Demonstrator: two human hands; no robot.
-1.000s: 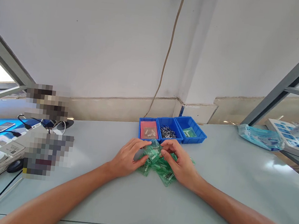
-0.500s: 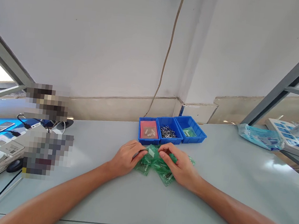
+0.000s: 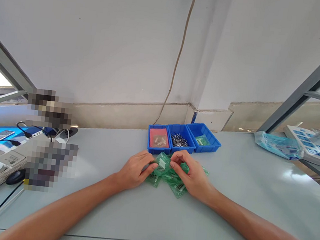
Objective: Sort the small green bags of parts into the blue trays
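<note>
A small green plastic bag [image 3: 162,164] with a few pale, slim pieces showing in it is stretched between my hands. Its left edge is pinched by the thumb and fingers of my left hand [image 3: 134,170]. At its right edge, my right hand [image 3: 195,177] has thumb and forefinger closed together on the bag. Under and beside both hands lies a pile of similar green bags [image 3: 179,190], some with dark, slim parts inside. My right hand covers part of that pile.
Behind my hands stand three joined blue bins: one with a pink bag [image 3: 158,138], one with loose metal pins [image 3: 179,140], one with a green packet [image 3: 202,140]. Power strips and cables [image 3: 13,159] lie left. A blue plastic packet [image 3: 278,146] lies right, near a white socket strip [image 3: 313,147].
The held bag now faces me more fully, with more of its contents showing. Both hands stay almost in place, the right one slightly raised.
</note>
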